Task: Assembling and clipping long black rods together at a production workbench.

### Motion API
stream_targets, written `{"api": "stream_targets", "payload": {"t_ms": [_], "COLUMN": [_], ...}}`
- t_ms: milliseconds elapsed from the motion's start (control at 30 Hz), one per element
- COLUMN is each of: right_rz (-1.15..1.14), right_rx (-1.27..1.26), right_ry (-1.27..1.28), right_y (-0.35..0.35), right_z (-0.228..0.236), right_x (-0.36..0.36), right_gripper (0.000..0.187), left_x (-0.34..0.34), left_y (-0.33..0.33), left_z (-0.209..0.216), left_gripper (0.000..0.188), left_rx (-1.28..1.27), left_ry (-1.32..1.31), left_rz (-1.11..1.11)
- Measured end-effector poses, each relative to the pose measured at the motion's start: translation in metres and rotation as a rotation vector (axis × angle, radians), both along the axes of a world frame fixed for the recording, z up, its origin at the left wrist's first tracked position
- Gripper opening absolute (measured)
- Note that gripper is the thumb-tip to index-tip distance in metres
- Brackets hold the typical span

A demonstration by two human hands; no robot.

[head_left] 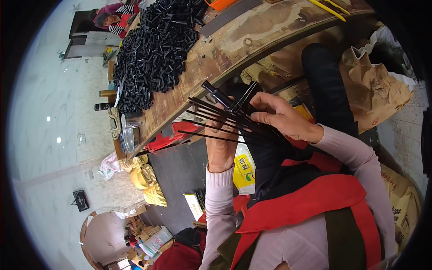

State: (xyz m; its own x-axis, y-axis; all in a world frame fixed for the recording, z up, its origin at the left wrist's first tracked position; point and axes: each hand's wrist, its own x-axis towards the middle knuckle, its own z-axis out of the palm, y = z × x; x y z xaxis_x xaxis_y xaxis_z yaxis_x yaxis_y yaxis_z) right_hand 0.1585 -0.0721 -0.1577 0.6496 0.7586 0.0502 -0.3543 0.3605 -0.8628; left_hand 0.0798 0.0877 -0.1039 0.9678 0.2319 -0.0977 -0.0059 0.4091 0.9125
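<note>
A bundle of thin dark rods fans out over my lap, its loose ends pointing left toward the table edge. My left hand is wrapped round it from below and behind, with the fingers partly hidden by the rods. A short black tube-shaped fitting sticks up at the upper side of the bundle, with slim rod pieces crossing near its lower end. My right hand closes on the bundle beside this fitting, thumb and fingers pressed together. Exactly what lies between those fingertips is hidden.
On the worn wooden table lies a big heap of small black tube fittings. Yellow-handled pliers and an orange container are at its far side. A torn brown paper sack stands right. Another person is at upper left.
</note>
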Motion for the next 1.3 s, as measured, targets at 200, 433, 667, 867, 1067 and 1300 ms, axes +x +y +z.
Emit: {"api": "stream_targets", "payload": {"t_ms": [200, 433, 667, 867, 1067, 1300], "right_rz": [0.071, 0.105, 0.154, 0.19, 0.37, -0.003], "right_rx": [0.116, 0.128, 0.133, 0.129, 0.097, 0.272], "right_ry": [0.205, 0.283, 0.304, 0.369, 0.553, 0.539], "right_y": [0.004, 0.004, 0.007, 0.01, 0.01, 0.016], "right_z": [-0.006, 0.001, -0.006, -0.008, -0.013, -0.004], "right_x": [0.008, 0.013, 0.016, 0.018, 0.029, 0.014], "right_gripper": [0.011, 0.01, 0.01, 0.012, 0.014, 0.013], "left_x": [0.009, 0.013, 0.015, 0.014, 0.017, 0.019], "left_y": [0.006, 0.011, 0.022, 0.028, 0.044, 0.019], "left_z": [0.006, 0.009, 0.005, 0.005, -0.01, -0.054], "left_gripper": [0.044, 0.05, 0.062, 0.065, 0.057, 0.035], "left_rx": [-0.017, -0.116, -0.117, -0.067, 0.054, -0.259], "left_ry": [0.049, 0.113, 0.095, 0.154, 0.13, 0.031], "left_rz": [-0.097, -0.115, -0.171, -0.136, -0.2, 0.112]}}
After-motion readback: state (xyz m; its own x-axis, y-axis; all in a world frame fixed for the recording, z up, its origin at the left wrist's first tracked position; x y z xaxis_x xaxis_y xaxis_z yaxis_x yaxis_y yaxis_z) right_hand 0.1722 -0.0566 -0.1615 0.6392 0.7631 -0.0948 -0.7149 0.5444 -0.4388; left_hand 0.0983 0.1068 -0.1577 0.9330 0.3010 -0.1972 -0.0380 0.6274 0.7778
